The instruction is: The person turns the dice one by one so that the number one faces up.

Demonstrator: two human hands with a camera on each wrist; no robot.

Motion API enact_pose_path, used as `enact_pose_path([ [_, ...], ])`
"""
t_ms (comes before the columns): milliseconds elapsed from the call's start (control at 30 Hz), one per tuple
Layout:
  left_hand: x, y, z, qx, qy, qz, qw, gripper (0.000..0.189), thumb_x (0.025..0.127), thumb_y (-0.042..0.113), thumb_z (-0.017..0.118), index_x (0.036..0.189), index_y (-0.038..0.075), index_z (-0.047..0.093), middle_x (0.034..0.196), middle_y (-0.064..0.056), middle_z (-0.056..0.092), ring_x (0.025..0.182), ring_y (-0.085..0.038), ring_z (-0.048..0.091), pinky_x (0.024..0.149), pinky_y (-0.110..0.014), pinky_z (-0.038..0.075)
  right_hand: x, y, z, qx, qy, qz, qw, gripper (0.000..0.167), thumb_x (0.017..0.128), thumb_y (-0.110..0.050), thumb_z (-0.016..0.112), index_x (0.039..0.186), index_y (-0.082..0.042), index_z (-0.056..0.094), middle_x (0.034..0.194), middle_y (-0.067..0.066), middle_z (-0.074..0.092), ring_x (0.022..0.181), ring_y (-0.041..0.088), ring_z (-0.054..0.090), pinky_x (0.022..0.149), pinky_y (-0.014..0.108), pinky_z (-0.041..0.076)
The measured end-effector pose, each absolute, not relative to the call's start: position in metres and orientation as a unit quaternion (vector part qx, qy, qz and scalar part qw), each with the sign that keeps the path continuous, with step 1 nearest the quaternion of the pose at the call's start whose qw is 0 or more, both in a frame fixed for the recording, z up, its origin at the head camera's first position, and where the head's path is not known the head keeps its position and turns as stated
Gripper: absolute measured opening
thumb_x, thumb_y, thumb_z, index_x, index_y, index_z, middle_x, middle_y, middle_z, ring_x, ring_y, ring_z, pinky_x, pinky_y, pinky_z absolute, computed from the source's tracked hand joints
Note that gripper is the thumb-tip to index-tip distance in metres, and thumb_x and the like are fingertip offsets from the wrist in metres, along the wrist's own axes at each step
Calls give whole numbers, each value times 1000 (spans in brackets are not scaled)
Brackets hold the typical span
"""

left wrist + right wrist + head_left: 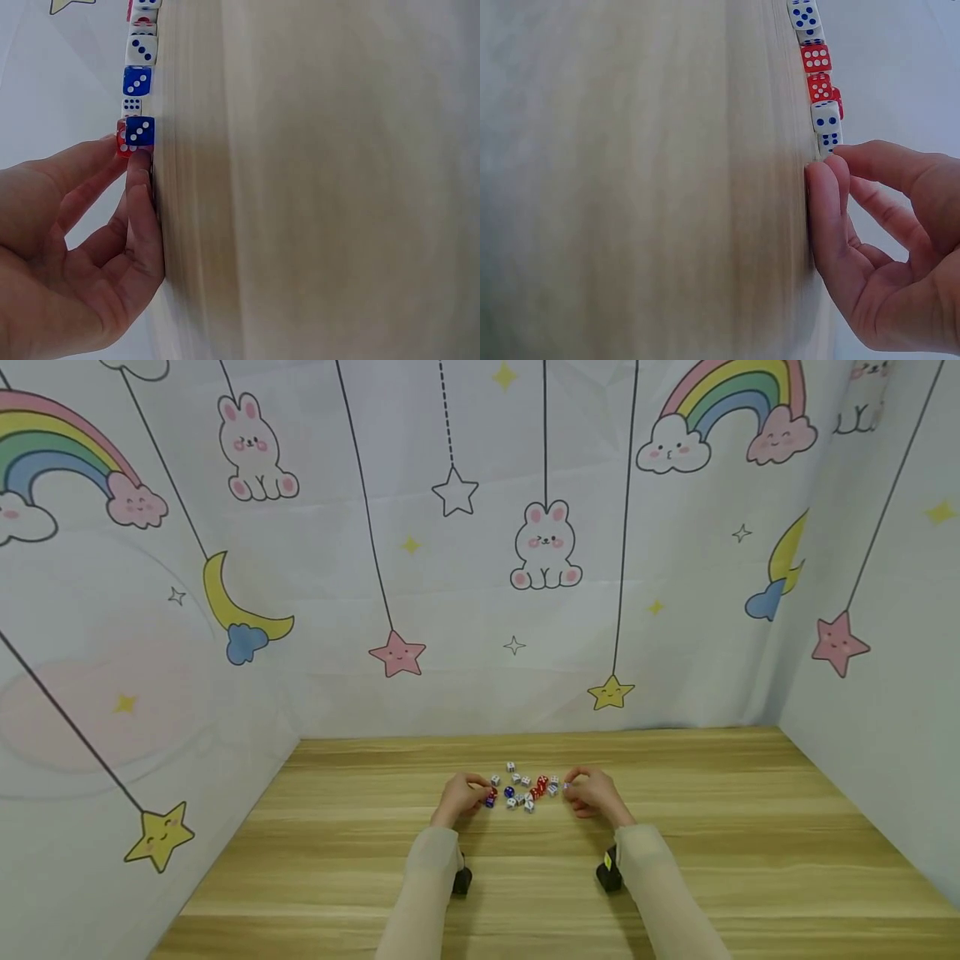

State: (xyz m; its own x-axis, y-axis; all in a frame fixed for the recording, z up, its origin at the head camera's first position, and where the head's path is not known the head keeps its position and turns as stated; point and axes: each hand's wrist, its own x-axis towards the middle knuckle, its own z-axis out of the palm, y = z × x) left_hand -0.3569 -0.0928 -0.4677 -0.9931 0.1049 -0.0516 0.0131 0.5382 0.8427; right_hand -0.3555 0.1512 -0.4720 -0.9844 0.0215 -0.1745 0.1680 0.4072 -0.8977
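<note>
My left hand comes in from the left side of a loose cluster of dice, fingers bent. Its fingertips pinch a red die. Right against that one is a blue die with three white pips up to the left wrist camera. On the cluster's other side, my right hand pinches a small white die, mostly covered by the fingertips. Just beyond those fingertips are a white die showing two blue pips and a red die.
More white dice, another blue die and red dice lie between the hands on the wood-grain table. A white curtain printed with rabbits, stars and rainbows surrounds its back and sides.
</note>
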Motion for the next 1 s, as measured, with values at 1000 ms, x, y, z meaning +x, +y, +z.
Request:
enact_pose_path([
  [1000,-358,-94,-469,44,878,475,41,16,84,10,58,94,0,67,73,-10,65,53,-8,48,47,-21,41,-355,157,-473,49,830,-547,101,18,82,-3,59,98,4,60,58,3,53,49,9,51,46,24,48],
])
